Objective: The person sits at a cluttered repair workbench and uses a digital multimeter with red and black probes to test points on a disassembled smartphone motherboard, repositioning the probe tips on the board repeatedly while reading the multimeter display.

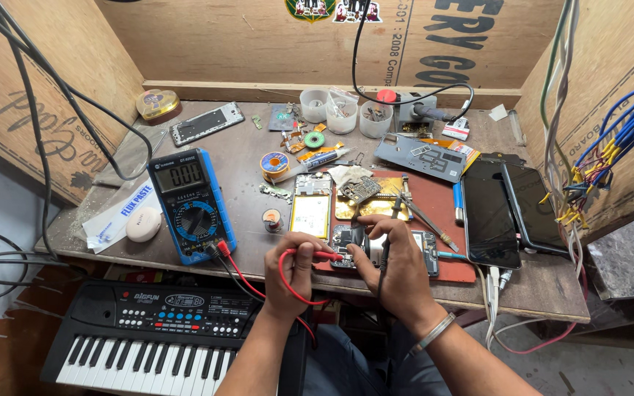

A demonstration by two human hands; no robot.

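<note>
My left hand (293, 271) pinches a red test probe (326, 255), its red lead looping back to a blue multimeter (191, 203) on the bench. My right hand (394, 265) grips a black probe (386, 253), tip down. Both tips rest on an opened phone (357, 243) with its board exposed, lying on a red mat (445, 213) at the bench's front edge. Another opened phone with a yellow battery (311, 207) lies just beyond it.
Two dark phones (511, 213) lie at the right, near hanging blue and yellow wires (610, 147). At the back stand plastic cups (343, 114), solder reels (274, 163) and a grey plate (420, 158). A small keyboard (148, 330) sits below the bench on the left.
</note>
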